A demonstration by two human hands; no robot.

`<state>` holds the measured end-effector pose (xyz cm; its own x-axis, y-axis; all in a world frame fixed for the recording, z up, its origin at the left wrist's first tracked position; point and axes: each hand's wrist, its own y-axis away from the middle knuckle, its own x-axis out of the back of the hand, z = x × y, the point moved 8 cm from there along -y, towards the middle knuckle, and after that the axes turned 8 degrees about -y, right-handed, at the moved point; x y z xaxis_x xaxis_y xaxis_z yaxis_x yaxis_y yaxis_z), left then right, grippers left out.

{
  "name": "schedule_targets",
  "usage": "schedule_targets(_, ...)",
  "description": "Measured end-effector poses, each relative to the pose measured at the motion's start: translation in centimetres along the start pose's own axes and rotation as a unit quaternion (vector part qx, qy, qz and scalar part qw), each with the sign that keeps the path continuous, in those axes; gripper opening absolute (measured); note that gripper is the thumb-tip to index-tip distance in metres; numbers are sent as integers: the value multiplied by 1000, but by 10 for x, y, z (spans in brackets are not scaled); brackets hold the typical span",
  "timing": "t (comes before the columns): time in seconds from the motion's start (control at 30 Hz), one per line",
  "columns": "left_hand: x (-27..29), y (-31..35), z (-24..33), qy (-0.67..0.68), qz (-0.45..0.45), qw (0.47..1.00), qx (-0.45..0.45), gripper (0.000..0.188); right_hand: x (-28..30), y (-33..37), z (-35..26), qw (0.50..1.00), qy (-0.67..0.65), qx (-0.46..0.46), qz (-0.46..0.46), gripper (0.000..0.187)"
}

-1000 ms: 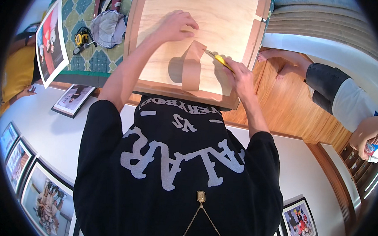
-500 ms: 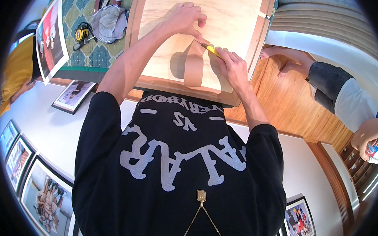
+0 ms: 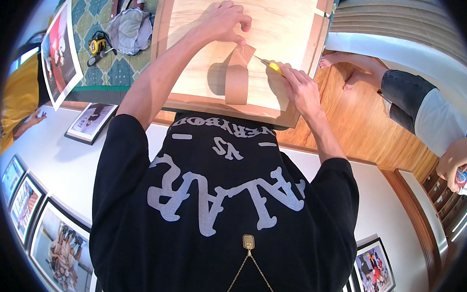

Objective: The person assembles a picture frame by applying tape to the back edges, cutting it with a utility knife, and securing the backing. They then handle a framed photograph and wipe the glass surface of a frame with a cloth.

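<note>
A roll of brown paper tape (image 3: 236, 87) sits on the pale wooden back of a framed panel (image 3: 194, 90), with a short strip pulled up from it. At the strip's far end, my left hand (image 3: 225, 23) has its fingers curled, and thumb and fingertip pinch the tape's edge. My right hand (image 3: 301, 89) is closed round a yellow box cutter (image 3: 274, 67). The cutter's thin blade points left at the strip, its tip just off the strip's right edge. Brown tape lines the panel's borders.
On the patterned green cloth (image 3: 124, 70) at left are a yellow tape measure (image 3: 97, 44), a crumpled grey cloth cap (image 3: 130, 31) and a screwdriver-like tool. One person holds a photo print (image 3: 62, 52) at far left; another person (image 3: 440, 122) is at right. Framed pictures (image 3: 60, 245) lean below.
My right hand has drawn the box cutter right and slightly toward me, so its blade has come away from the tape strip. My left hand keeps its pinch on the strip.
</note>
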<state>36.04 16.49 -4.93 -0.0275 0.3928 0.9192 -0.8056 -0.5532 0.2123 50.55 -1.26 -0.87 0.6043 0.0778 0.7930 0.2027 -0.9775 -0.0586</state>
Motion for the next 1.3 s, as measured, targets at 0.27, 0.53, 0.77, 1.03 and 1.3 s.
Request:
schedule_targets(0.27, -16, 8, 44, -28, 18, 987, -159, 19, 11, 10, 28, 985, 38, -105, 135, 55)
schedule_targets(0.53, -12, 3, 61, -39, -2, 982, -183, 5, -11, -12, 12, 969, 71, -137, 191, 50)
schedule_targets(0.77, 36, 15, 7, 302, 21, 947, -112, 7, -3, -68, -31, 970, -168, -34, 170, 48)
schedule_targets(1.03, 72, 43, -50, 459, 90, 884, -4, 20, -29, -174, -48, 886, -419, -180, 86, 25)
schedule_targets(1.3, 55, 82, -153, 606, 227, 732, 213, 47, -78, -250, -43, 763, -547, -299, 172, 14)
